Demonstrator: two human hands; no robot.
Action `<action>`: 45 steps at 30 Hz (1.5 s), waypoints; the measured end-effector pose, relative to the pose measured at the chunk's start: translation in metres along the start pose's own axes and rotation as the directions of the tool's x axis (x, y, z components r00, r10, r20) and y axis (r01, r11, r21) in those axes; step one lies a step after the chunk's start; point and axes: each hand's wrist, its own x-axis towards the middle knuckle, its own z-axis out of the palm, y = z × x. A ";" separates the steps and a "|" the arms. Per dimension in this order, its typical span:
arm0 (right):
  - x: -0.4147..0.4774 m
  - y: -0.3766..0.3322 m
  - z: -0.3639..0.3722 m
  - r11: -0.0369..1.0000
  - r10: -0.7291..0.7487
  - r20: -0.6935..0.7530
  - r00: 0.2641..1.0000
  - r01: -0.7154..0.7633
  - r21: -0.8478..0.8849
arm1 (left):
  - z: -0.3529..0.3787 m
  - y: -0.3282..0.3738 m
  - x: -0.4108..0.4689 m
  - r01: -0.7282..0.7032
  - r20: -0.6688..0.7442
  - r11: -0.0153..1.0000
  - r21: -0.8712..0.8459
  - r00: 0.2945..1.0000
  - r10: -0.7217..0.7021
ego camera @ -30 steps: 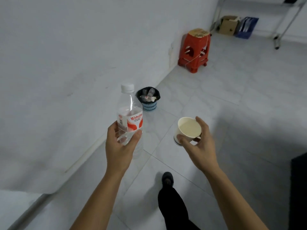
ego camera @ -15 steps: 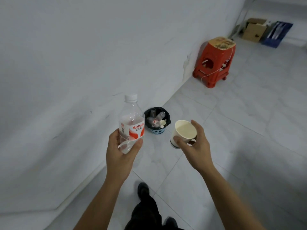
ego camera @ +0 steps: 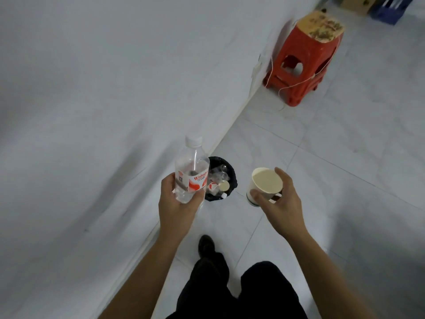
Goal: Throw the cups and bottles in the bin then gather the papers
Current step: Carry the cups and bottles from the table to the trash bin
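Left grip point(ego camera: 178, 203): it grasps a clear plastic water bottle point(ego camera: 192, 171) by the lower body, with the thumb on one side and the fingers on the other. The bottle is near upright. It carries a white screw cap and a red-and-white label. In the head view the bottle overlaps the left rim of the bin point(ego camera: 231, 174).

Right grip point(ego camera: 280, 203): it grasps a paper cup point(ego camera: 264, 184) by the wall, with the thumb on the near side and the fingers curled round the far side. The cup mouth tilts toward the camera and shows a cream interior. The cup is held above the floor point(ego camera: 333, 171), just to the right of the bin.

Bin: it is small and round with a black liner. It stands on the floor at the edge where the floor meets the white wall point(ego camera: 92, 88). It contains clear plastic bottles and other small waste.

Surroundings: a red plastic stool point(ego camera: 308, 61) stands further along the same floor edge, with a white cord point(ego camera: 299, 85) draped across it. A cardboard box point(ego camera: 354, 3) and a blue crate point(ego camera: 395, 8) stand beyond the stool. Dark trousers point(ego camera: 264, 291) and one dark shoe point(ego camera: 205, 244) occupy the near part of the floor.
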 end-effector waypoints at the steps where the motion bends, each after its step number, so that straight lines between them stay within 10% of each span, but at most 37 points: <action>1: 0.017 0.004 0.005 1.000 0.028 -0.002 1.000 -0.028 -0.001 | 0.009 -0.003 0.019 0.016 0.012 1.000 0.019 1.000 -0.017; 12: 0.209 0.221 0.146 0.955 0.270 0.105 0.957 -0.252 -0.153 | 0.145 -0.223 0.178 0.276 -0.020 0.944 0.183 0.961 -0.277; 28: 0.332 0.425 0.320 0.854 0.072 0.365 0.928 0.132 -0.503 | 0.198 -0.411 0.258 0.345 -0.166 0.912 0.220 0.935 -0.314; 38: 0.329 0.438 0.313 0.841 0.119 0.470 0.874 0.163 -0.516 | 0.234 -0.449 0.331 -0.040 0.083 0.614 0.788 0.996 -0.042; 41: 0.315 0.440 0.303 0.832 0.102 0.479 0.872 0.189 -0.522 | 0.247 -0.469 0.339 -0.212 0.279 0.414 0.885 0.954 -0.109; 45: 0.304 0.436 0.290 0.828 0.152 0.490 0.858 0.161 -0.538 | 0.239 -0.470 0.336 -0.222 0.298 0.401 0.889 0.945 -0.138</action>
